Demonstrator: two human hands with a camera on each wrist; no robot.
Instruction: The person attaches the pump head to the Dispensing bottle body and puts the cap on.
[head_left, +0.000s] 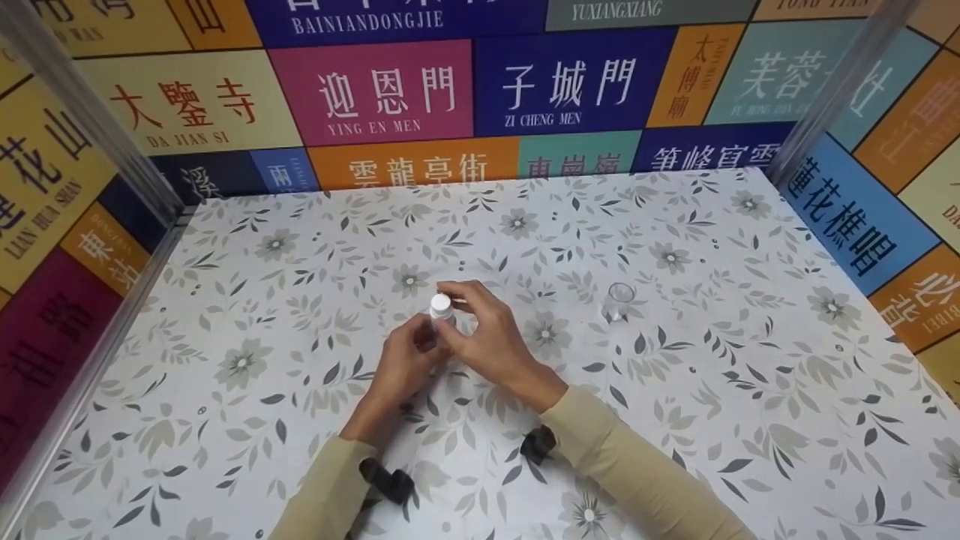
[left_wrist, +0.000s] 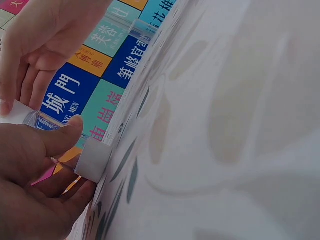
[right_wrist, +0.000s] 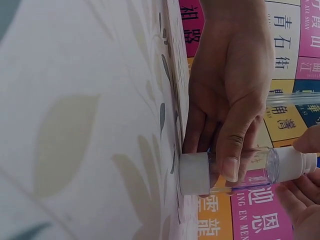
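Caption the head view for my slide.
Left hand and right hand hold a white-topped bottle, a clear cup-like piece to their right on the flowered tablecloth.

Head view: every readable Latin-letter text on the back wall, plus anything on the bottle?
"BAINIANDONGJIE": upper navy panel
"YUXIANGXIANG": grey panel
"DA JIAN SI": cream panel
"YING EN MEN": pink panel
"ZI CHENG MEN": lower navy panel
Other panels: Latin text partly cut off, too small, blurred or absent.
Bottle: no text visible.

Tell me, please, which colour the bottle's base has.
White; the bottle's base shows best in the right wrist view.
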